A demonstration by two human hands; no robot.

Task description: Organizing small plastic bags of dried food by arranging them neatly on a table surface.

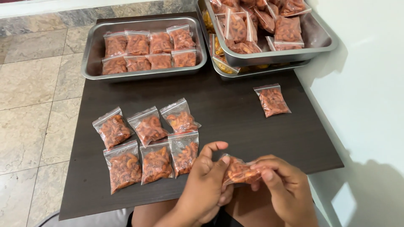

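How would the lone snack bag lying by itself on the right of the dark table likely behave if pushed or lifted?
The lone snack bag lies flat, so it should slide rather than roll. Its thin clear plastic looks floppy; the loose orange pieces inside would probably shift and sag when lifted. It seems light, and the smooth film may be slippery on the dark table.

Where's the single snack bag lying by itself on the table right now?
In the head view, the lone bag lies on the right side of the dark table, just below the stacked trays, apart from the six bags at left.
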